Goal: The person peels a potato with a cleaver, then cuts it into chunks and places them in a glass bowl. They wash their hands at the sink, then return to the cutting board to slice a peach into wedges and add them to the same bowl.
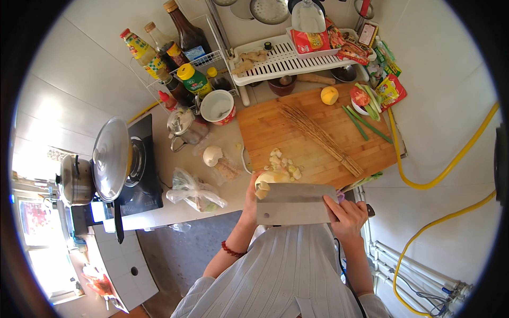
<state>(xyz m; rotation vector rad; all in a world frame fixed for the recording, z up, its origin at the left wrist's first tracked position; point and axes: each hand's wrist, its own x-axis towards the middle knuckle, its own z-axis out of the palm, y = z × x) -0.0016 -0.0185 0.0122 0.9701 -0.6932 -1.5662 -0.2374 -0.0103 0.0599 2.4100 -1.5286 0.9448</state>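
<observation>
My right hand (347, 216) is wrapped round the handle of a wide metal cleaver (292, 208), forefinger laid along the blade. The blade is held level at the near edge of the wooden cutting board (260, 127). Behind the blade's left end, my left hand (252, 192) grips a pale yellow peeled vegetable (273, 177), potato-like. A cut chunk (262, 189) shows at the blade's upper left corner. The blade hides part of the vegetable and the left fingers. Just beyond lie several pale cut pieces (286, 164).
A straw bundle (321, 139), green onion lengths (359, 124) and a yellow round item (329, 95) lie on the board. A small bowl (356, 109) holds a cut tomato and greens. Leftward are a plastic bag (193, 192), a metal pot (186, 126) and a lidded pan (112, 159) on a cooktop.
</observation>
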